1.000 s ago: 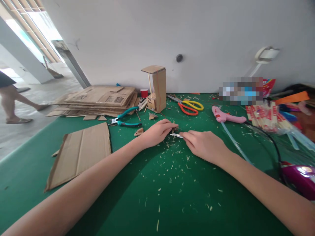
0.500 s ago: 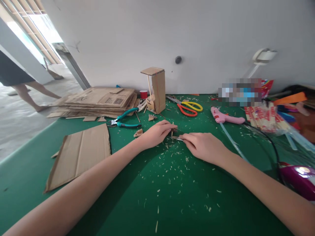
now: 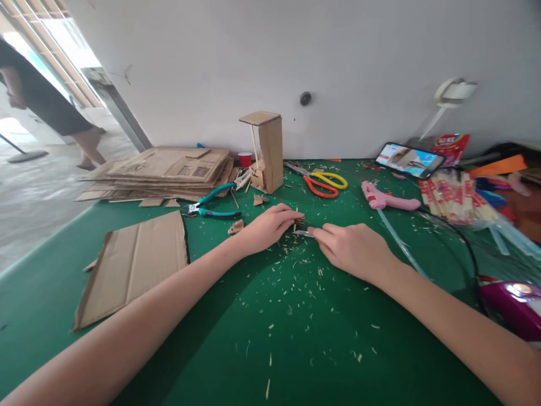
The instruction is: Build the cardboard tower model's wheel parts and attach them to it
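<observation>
My left hand [image 3: 268, 226] is closed on a small layered piece of cardboard [image 3: 300, 220], and a thin wooden stick [image 3: 295, 228] pokes out of it above and below. Opposite it, my right hand [image 3: 353, 247] grips a small blade [image 3: 304, 233], whose metal tip lies close to the stick's lower end; I cannot make out whether they touch. Pale wood shavings [image 3: 310, 286] are scattered over the green tabletop [image 3: 236, 349] below both hands. Behind my left hand stands a cardboard box structure [image 3: 271, 155] with a roof flap propped on a stick.
Teal-handled pliers [image 3: 215, 213], scissors [image 3: 324, 183] and a cardboard stack [image 3: 169, 169] lie behind. A cardboard sheet [image 3: 135, 262] is by my left forearm. A pink glue gun [image 3: 391, 200], phone [image 3: 409, 159] and purple device [image 3: 513, 307] are at right. A person [image 3: 46, 93] is beyond the table.
The blade and both hands stay almost in place by the stick. The view has shifted slightly. At the far left, the person has moved right, and more of their body shows.
</observation>
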`<state>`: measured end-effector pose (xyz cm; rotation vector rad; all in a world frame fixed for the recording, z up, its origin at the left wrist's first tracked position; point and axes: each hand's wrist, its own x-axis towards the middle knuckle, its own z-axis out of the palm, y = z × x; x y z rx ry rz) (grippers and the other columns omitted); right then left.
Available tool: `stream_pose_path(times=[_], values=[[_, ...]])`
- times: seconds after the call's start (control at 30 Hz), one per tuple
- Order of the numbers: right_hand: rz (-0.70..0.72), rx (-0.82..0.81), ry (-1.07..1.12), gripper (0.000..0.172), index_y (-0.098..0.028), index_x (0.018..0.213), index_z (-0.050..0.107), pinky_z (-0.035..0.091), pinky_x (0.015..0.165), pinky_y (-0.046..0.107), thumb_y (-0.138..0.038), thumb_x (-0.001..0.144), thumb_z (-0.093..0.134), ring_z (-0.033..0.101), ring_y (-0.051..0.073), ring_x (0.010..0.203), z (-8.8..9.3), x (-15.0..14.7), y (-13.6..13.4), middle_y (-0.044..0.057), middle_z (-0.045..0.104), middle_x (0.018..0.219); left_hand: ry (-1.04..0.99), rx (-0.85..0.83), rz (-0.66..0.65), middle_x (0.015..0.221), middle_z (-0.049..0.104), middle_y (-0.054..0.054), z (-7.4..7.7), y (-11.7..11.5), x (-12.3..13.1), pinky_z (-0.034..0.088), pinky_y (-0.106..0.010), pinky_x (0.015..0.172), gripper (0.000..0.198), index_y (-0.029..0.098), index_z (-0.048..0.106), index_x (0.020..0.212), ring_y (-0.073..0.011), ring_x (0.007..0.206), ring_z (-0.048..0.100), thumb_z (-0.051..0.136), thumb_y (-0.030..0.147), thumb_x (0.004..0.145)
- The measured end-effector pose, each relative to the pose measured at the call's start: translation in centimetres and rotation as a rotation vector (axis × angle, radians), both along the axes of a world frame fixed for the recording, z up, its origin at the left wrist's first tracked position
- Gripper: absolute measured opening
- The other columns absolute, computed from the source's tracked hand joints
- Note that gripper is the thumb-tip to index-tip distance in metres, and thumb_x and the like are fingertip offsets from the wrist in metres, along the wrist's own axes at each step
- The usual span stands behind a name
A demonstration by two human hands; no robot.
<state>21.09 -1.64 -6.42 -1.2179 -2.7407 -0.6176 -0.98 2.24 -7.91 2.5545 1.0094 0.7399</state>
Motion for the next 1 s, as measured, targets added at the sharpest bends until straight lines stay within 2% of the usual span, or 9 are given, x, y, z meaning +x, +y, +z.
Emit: stream_pose_path(times=[0.17,0.33,0.5,0.67,0.8,1.0], values=[[-0.058,0.055,0.001,0.038,-0.022,0.122,0.056,0.013,0.045,0.030,-0.019,0.089,0.037,0.053,0.012,0.048,-0.35,-0.13,-0.07,0.003,0.067,0.083,-0.014,-0.013,0.003,0.112,0.055,-0.007,0.02,0.11,0.12,0.043,-0.033,0.094,0.034,0.020,0.055,0.118,-0.0171,0.105,0.052,0.030,0.024,0.096],[0.004,0.012,-0.012,0.035,-0.025,0.116,0.059,0.013,0.045,0.030,-0.021,0.089,0.038,0.054,0.012,0.050,-0.32,-0.08,0.06,0.002,0.067,0.079,-0.037,-0.016,-0.001,0.111,0.057,-0.006,-0.25,0.48,0.20,0.043,-0.031,0.094,0.032,0.020,0.057,0.115,-0.0166,0.105,0.052,0.032,0.024,0.096],[-0.039,0.062,-0.028,0.037,-0.022,0.121,0.056,0.013,0.045,0.030,-0.018,0.088,0.039,0.054,0.013,0.048,-0.21,-0.22,0.04,0.003,0.066,0.081,-0.028,-0.008,0.002,0.110,0.057,-0.006,-0.10,0.44,0.21,0.042,-0.030,0.093,0.032,0.020,0.058,0.115,-0.0167,0.104,0.053,0.033,0.026,0.096],[0.015,0.027,-0.042,0.034,-0.023,0.116,0.058,0.013,0.045,0.030,-0.018,0.088,0.040,0.055,0.014,0.050,-0.19,-0.21,-0.07,0.001,0.066,0.080,-0.020,-0.021,0.000,0.110,0.057,-0.006,0.25,0.30,0.24,0.042,-0.031,0.093,0.032,0.020,0.058,0.115,-0.0166,0.104,0.053,0.033,0.026,0.096],[-0.036,0.087,-0.048,0.039,-0.019,0.122,0.054,0.011,0.045,0.030,-0.014,0.086,0.040,0.054,0.013,0.048,-0.28,-0.14,-0.12,0.003,0.065,0.082,-0.010,-0.019,-0.003,0.109,0.057,-0.006,0.26,0.39,0.36,0.042,-0.031,0.092,0.032,0.020,0.058,0.115,-0.0170,0.103,0.052,0.034,0.027,0.096],[0.007,-0.015,-0.032,0.032,-0.023,0.116,0.058,0.014,0.045,0.030,-0.021,0.090,0.038,0.055,0.014,0.051,-0.14,0.06,0.16,0.001,0.066,0.083,-0.010,-0.027,-0.003,0.108,0.057,-0.006,0.37,0.36,0.47,0.042,-0.031,0.092,0.031,0.021,0.059,0.114,-0.0169,0.102,0.052,0.034,0.027,0.096]])
